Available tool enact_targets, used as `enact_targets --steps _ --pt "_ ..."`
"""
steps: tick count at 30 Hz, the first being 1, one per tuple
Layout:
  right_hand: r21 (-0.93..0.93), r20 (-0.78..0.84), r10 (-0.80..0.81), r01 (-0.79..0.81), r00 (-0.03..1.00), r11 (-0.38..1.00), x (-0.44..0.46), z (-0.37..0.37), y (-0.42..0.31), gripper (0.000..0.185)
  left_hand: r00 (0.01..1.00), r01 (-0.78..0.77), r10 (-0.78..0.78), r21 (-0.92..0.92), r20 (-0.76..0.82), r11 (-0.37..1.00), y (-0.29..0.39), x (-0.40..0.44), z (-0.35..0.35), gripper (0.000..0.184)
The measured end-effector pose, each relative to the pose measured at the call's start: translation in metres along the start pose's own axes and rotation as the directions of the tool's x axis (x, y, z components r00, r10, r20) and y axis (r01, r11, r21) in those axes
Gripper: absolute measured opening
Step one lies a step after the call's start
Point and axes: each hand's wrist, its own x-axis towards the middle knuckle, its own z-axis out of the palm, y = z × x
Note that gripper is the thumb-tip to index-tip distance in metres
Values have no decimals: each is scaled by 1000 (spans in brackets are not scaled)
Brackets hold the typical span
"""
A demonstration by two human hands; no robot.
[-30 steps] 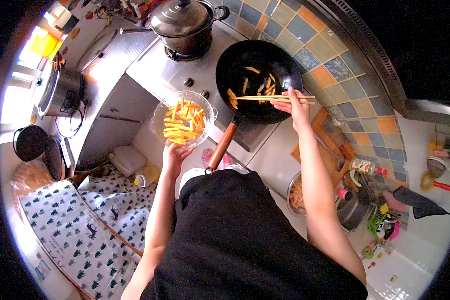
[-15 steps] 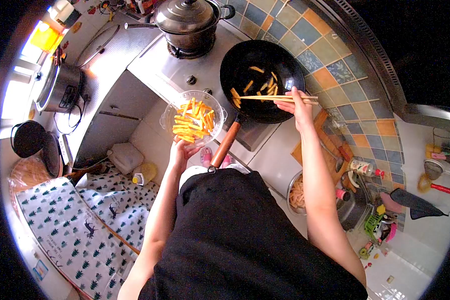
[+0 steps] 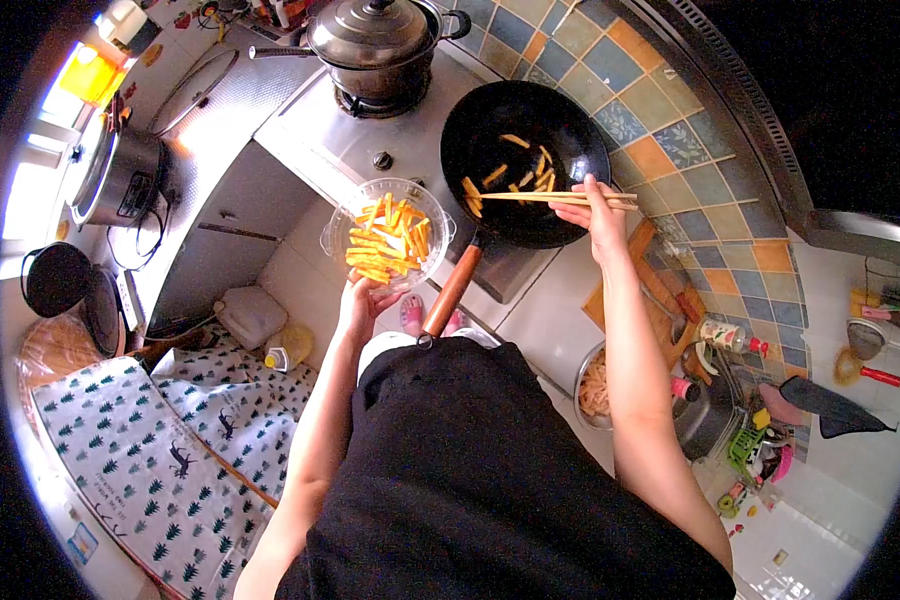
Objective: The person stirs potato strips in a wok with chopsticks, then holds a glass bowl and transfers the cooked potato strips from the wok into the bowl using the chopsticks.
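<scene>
My left hand [image 3: 366,306] grips a clear glass bowl [image 3: 336,238] from below, at the near side of the stove. Golden fries [image 3: 385,240] fill much of it. My right hand [image 3: 592,215] is closed round a pair of wooden chopsticks [image 3: 540,197] that reach left across a black wok [image 3: 470,125]. Their tips are at a few fries [image 3: 472,197] on the wok's left inner wall, close to the bowl's rim. Several more fries [image 3: 543,178] lie in the wok's bottom. The wok's wooden handle [image 3: 452,292] points toward my body.
A lidded steel pot [image 3: 375,60] stands on the back-left burner of the stove [image 3: 315,135]. Right of my right forearm are a wooden cutting board [image 3: 610,290], a metal bowl of pale strips [image 3: 594,388] and a sink [image 3: 710,420]. An electric cooker [image 3: 120,172] stands on the left counter.
Very little differs. Both hands, the bowl and the chopsticks stay almost where they were, and the wok's handle sits nearly the same.
</scene>
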Motion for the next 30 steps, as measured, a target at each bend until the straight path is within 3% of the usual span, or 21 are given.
enact_targets --steps 19,30 --pt "17 -12 15 -15 1000 1000 -1 -1 2 36 1000 7 -6 -8 5 1000 1 -3 2 40" --pt "215 -121 168 -140 978 967 -2 -13 19 45 999 38 -38 21 20 999 -11 13 -5 38"
